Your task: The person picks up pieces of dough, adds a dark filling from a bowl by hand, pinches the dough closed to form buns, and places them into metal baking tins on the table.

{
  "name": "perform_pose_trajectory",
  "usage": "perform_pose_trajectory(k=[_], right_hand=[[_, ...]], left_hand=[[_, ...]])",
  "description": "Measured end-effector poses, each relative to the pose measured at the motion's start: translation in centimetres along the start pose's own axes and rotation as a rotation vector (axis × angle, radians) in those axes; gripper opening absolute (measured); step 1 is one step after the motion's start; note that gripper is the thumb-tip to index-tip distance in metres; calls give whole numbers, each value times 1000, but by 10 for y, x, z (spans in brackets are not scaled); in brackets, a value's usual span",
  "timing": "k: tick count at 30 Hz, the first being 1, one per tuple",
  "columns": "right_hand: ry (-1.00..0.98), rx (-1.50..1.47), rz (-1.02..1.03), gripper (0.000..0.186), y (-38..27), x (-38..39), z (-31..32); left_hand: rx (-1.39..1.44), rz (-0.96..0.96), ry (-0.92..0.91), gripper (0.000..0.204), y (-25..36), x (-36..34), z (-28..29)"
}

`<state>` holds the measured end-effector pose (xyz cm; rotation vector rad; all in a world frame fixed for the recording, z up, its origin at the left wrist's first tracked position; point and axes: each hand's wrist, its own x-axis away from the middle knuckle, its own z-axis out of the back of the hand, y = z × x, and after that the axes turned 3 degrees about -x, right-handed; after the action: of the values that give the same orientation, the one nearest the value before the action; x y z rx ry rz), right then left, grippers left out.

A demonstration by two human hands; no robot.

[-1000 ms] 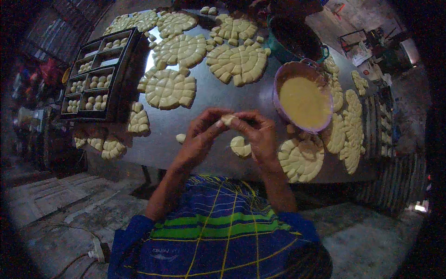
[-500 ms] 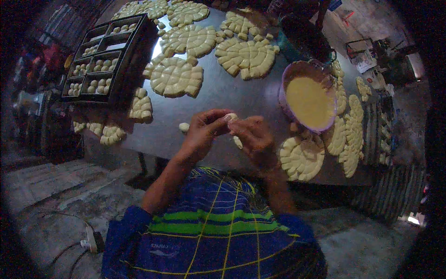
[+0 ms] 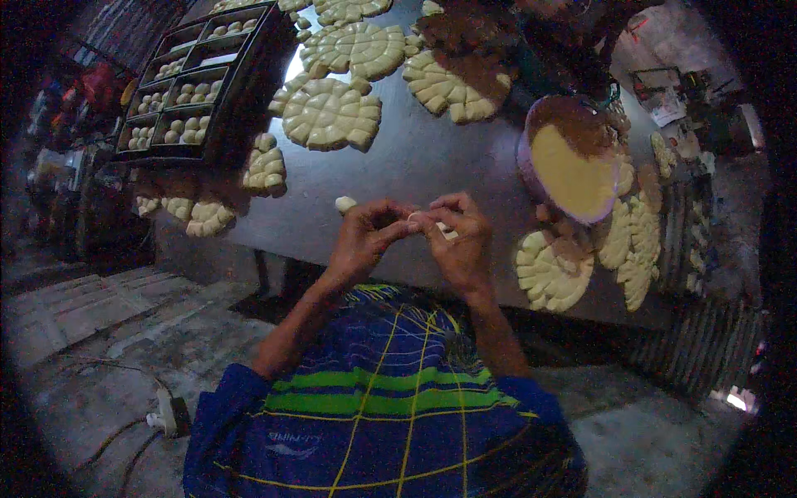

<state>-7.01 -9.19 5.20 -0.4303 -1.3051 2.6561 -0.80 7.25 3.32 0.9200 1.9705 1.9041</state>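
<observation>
My left hand (image 3: 369, 236) and my right hand (image 3: 455, 249) meet over the steel table's near edge, fingertips closed on a small pale dough piece (image 3: 414, 217), mostly hidden by my fingers. Behind my right hand, another pale dough piece (image 3: 448, 234) shows in part. A small lump of dough (image 3: 345, 203) lies just beyond my left hand. To the right sit a scored dough disc (image 3: 552, 278) and a purple tub (image 3: 564, 170) of yellow batter or liquid. Larger scored dough discs (image 3: 328, 116) spread across the far side of the steel table (image 3: 448, 162).
A dark compartmented tray (image 3: 199, 79) of dough balls stands at back left. More dough slabs (image 3: 203, 214) lie along both sides. A dark figure (image 3: 573, 21) is at the far edge. On the floor lies a power strip (image 3: 170, 415) with cords.
The camera view has shifted, so the table appears higher. My right index finger has lifted away from the pinch while thumbs stay at the dough. The far figure's shadow now covers some discs.
</observation>
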Motion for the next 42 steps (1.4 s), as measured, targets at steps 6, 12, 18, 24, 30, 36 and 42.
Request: perform_pose_trajectory(k=[6, 12, 18, 24, 30, 36, 42], right_hand=[[-121, -281, -264, 12, 7, 26, -40], [-123, -485, -588, 23, -8, 42, -97], [-253, -508, -553, 37, -14, 32, -130], [-294, -170, -389, 30, -5, 24, -157], [-191, 464, 132, 24, 10, 21, -181], [-62, 400, 124, 25, 15, 31, -189], [155, 431, -133, 32, 53, 40, -103]], left_hand=[[-126, 52, 13, 19, -32, 25, 31], [368, 160, 41, 52, -59, 44, 64], [732, 162, -111, 74, -78, 34, 110], [715, 115, -24, 73, -87, 15, 141], [645, 120, 145, 51, -80, 3, 185], [505, 183, 209, 39, -74, -4, 193], [2, -21, 68, 24, -46, 7, 147]])
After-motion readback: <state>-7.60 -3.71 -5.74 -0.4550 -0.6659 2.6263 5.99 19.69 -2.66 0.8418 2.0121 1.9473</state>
